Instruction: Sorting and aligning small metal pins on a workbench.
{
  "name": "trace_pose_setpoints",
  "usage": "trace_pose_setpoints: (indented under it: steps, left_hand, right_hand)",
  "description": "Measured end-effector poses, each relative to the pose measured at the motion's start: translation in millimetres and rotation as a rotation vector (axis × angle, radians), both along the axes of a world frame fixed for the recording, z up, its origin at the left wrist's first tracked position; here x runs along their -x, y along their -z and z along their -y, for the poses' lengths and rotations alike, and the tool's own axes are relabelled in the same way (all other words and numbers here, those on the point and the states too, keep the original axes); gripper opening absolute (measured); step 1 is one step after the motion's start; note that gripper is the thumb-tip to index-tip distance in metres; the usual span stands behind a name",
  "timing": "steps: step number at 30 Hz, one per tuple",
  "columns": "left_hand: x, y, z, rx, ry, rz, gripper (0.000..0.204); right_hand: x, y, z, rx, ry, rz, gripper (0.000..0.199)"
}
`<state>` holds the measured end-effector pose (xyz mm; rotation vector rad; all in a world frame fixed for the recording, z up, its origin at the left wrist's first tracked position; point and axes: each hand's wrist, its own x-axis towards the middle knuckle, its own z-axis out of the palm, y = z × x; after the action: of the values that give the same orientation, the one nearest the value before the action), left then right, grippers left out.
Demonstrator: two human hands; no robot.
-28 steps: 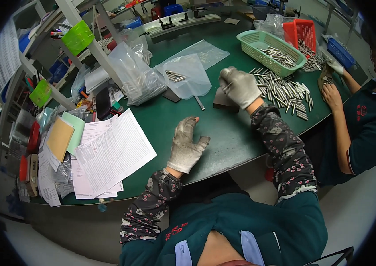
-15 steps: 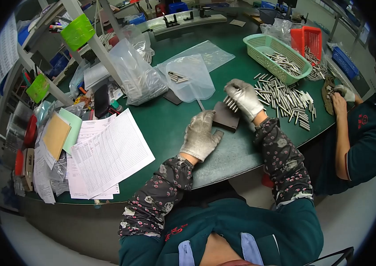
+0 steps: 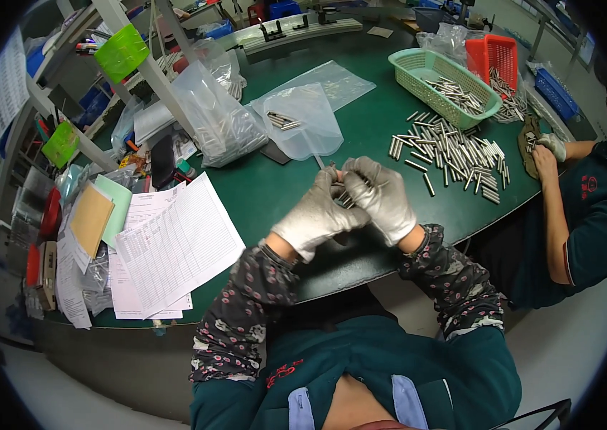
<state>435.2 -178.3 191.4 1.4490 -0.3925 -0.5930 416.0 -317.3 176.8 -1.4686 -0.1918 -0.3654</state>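
Observation:
My left hand [image 3: 318, 215] and my right hand [image 3: 382, 199], both in pale work gloves, meet over the table's near edge. Between them is a small bunch of short metal pins [image 3: 346, 198], with the fingers of both hands closed around it. To the right lies a loose pile of similar pins [image 3: 454, 154], with a few stray ones near my right hand. Beyond my hands, a translucent white plastic scoop [image 3: 310, 136] holds several pins [image 3: 283, 121]. The dark block seen earlier is not visible here.
A green basket [image 3: 407, 72] and a red basket [image 3: 486, 54] hold more pins at the back right. Paper sheets [image 3: 181, 244] lie on the left, near bagged parts [image 3: 221, 136]. At the right, a co-worker's hands [image 3: 550, 154] are over a brown cloth-like item [image 3: 530, 147].
My right hand has moved left and nearer with its pins to meet my left hand, which has risen and closed in. The dark block has gone from sight.

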Motion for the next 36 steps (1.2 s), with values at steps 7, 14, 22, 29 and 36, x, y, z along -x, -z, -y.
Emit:
trace_pose_setpoints:
  steps: [7, 14, 22, 29, 36]
  left_hand:
    - [7, 19, -6, -0.043, 0.103, 0.196, 0.094]
    - [19, 56, -13, 0.166, -0.063, 0.268, 0.076]
    - [13, 75, -40, 0.096, -0.234, 0.076, 0.058]
    - [7, 81, -47, 0.098, -0.146, -0.013, 0.063]
    - [13, 54, -40, -0.133, -0.114, -0.043, 0.057]
  right_hand:
    - [20, -20, -1, 0.764, 0.113, 0.48, 0.009]
    - [24, -14, -8, 0.399, 0.027, 0.277, 0.052]
    - [-6, 19, 28, 1.464, 0.359, 0.222, 0.057]
    - [-2, 9, 32, 1.016, 0.245, 0.222, 0.052]
    - [-3, -10, 31, 1.169, 0.206, 0.306, 0.038]
